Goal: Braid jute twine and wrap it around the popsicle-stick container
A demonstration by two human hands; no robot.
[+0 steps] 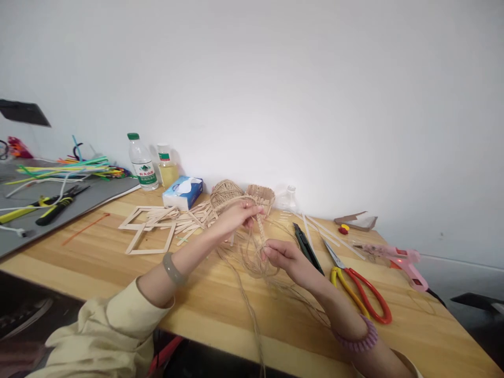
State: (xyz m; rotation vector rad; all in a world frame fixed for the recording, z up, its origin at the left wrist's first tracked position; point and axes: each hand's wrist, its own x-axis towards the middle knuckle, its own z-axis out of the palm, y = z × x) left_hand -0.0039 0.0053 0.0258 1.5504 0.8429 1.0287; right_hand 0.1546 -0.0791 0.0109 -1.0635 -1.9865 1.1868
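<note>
A braid of tan jute twine [260, 227] is stretched between my two hands over the table. My left hand [240, 214] pinches its upper end, and my right hand [281, 254] grips it lower down, near where the braid meets loose strands. Those strands hang in loops below and trail toward the table's front edge. Just behind my left hand sit a ball of twine [226, 193] and a small container of craft sticks [260, 194]. A dark utility knife [307, 248] lies beside my right hand.
Scissors [356, 289] with red and yellow handles and a pink glue gun [401, 258] lie at the right. Craft sticks [192, 218], stick frames [151, 239], a tissue box [183, 192] and a water bottle [142, 163] are left. Pliers [59, 207] rest on a grey mat.
</note>
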